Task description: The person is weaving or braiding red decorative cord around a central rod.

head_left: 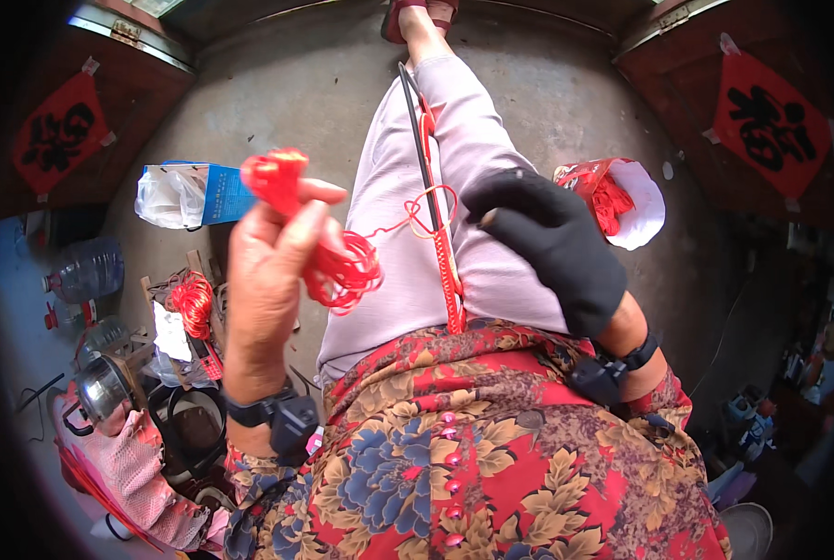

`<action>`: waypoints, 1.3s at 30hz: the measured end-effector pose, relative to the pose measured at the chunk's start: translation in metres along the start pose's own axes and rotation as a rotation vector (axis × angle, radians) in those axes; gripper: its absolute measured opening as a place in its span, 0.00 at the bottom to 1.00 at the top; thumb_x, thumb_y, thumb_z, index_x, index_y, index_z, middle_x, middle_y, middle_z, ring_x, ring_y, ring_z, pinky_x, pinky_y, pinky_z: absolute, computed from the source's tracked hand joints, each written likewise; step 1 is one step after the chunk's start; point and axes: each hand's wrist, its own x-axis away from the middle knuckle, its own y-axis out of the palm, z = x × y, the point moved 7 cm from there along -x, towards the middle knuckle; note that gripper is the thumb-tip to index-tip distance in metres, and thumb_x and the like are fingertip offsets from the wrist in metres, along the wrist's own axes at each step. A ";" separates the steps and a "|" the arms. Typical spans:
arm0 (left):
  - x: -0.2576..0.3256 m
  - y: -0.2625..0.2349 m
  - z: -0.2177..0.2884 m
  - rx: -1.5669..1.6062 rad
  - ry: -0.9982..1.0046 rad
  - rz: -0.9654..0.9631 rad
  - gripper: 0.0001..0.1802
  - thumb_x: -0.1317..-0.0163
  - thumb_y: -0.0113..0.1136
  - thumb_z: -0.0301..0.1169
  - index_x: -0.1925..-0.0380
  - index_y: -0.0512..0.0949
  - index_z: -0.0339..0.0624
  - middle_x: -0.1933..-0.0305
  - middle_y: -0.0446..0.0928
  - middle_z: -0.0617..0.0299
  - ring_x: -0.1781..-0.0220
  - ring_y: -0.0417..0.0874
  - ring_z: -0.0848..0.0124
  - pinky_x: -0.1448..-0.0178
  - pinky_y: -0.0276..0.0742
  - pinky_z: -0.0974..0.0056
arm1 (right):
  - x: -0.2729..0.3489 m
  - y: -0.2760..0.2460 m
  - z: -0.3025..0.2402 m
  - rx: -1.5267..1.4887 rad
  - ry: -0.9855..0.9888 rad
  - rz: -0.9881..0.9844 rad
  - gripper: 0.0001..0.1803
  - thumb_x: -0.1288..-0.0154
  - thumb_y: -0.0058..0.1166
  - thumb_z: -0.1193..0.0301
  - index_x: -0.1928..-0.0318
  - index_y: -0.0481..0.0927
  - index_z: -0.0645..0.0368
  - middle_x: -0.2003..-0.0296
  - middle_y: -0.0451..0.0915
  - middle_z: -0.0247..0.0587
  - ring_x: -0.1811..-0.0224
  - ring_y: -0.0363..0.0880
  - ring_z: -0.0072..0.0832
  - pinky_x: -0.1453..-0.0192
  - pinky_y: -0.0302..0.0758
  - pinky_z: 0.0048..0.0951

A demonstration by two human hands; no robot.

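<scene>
My bare left hand [272, 252] is closed around a bundle of shiny red cord [342, 275], part of it sticking up above the fingers. From the bundle a thin strand runs right to a loose loop [433, 210] over my lap. The loop sits around a long black rod or strip [417, 126], whose nearer part is covered in red braided cord [448, 275]. This piece lies lengthwise between my legs. My right hand [561, 247], in a black glove, hovers just right of the loop, fingers bent and thumb apart; I see nothing in it.
A blue box [225, 194] with a white plastic bag stands on the floor at left. Right of my legs is a bag [627, 201] holding red material. More red cord [191, 303], plastic bottles [90, 271] and a metal pot [107, 394] are at lower left.
</scene>
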 end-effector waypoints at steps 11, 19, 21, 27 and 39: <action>0.034 -0.081 0.139 0.461 0.377 -0.147 0.22 0.25 0.48 0.36 0.42 0.70 0.26 0.64 0.70 0.60 0.60 0.70 0.71 0.45 0.69 0.61 | -0.048 0.047 -0.018 -0.226 -0.134 -0.239 0.07 0.35 0.55 0.71 0.65 0.81 0.63 0.64 0.81 0.39 0.59 0.81 0.26 0.49 0.75 0.29; -0.005 0.042 -0.050 -0.189 -0.217 -0.114 0.25 0.43 0.70 0.33 0.48 0.75 0.35 0.66 0.80 0.62 0.65 0.84 0.73 0.57 0.81 0.66 | 0.000 0.023 0.014 -0.684 0.250 -0.158 0.10 0.30 0.52 0.69 0.60 0.78 0.64 0.65 0.78 0.38 0.69 0.79 0.24 0.58 0.77 0.28; -0.009 0.067 -0.046 -0.423 0.068 -0.114 0.30 0.48 0.73 0.35 0.46 0.75 0.34 0.59 0.83 0.54 0.58 0.86 0.66 0.51 0.80 0.62 | 0.004 0.025 0.009 -0.546 0.170 -0.131 0.09 0.30 0.53 0.68 0.60 0.77 0.63 0.67 0.79 0.37 0.70 0.77 0.23 0.61 0.75 0.27; -0.008 0.052 -0.062 -0.399 0.029 -0.045 0.34 0.49 0.75 0.34 0.43 0.73 0.34 0.57 0.83 0.55 0.55 0.84 0.70 0.47 0.79 0.65 | 0.023 0.009 -0.029 -0.334 0.068 -0.143 0.09 0.29 0.50 0.69 0.64 0.77 0.63 0.71 0.74 0.34 0.73 0.71 0.20 0.65 0.70 0.24; -0.001 0.009 -0.033 -0.036 0.040 0.041 0.16 0.31 0.57 0.26 0.45 0.71 0.33 0.56 0.81 0.56 0.63 0.84 0.75 0.61 0.82 0.70 | -0.003 0.013 0.058 -0.143 0.277 -0.089 0.14 0.29 0.54 0.66 0.53 0.81 0.64 0.65 0.85 0.38 0.70 0.83 0.22 0.62 0.78 0.25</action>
